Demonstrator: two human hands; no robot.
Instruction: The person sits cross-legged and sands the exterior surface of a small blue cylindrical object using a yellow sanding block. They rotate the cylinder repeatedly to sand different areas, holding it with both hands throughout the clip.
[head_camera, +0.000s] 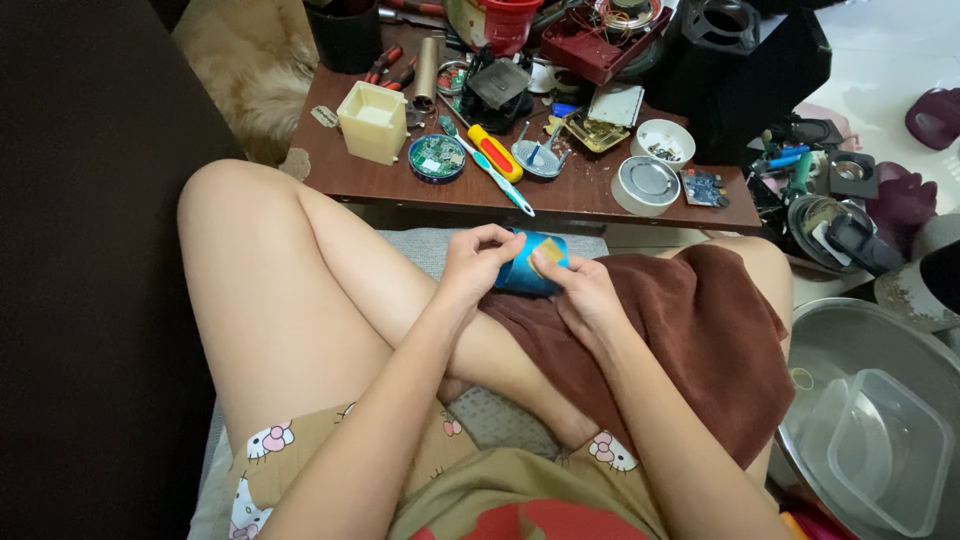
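Blue cylinder: small blue plastic tube (530, 264), over brown towel (690, 320).
Left hand (478, 262): clasping cylinder.
Right hand (580, 290): pinching its end.
Progress: unclear; parts spread on wooden table (340, 170).

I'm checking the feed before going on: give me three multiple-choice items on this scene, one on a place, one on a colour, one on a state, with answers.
1. Where does the brown towel lie?
A. On the person's lap
B. On the wooden table
C. In the metal basin

2. What colour is the small cylinder in the hands?
A. Red
B. Blue
C. White

3. How is the cylinder held?
A. It lies alone on the table
B. By one hand only
C. By both hands

Answers: 1 A, the towel drapes over the thigh below the wooden table. 2 B, its side shows blue. 3 C, the left hand and the right hand grip it from either side.
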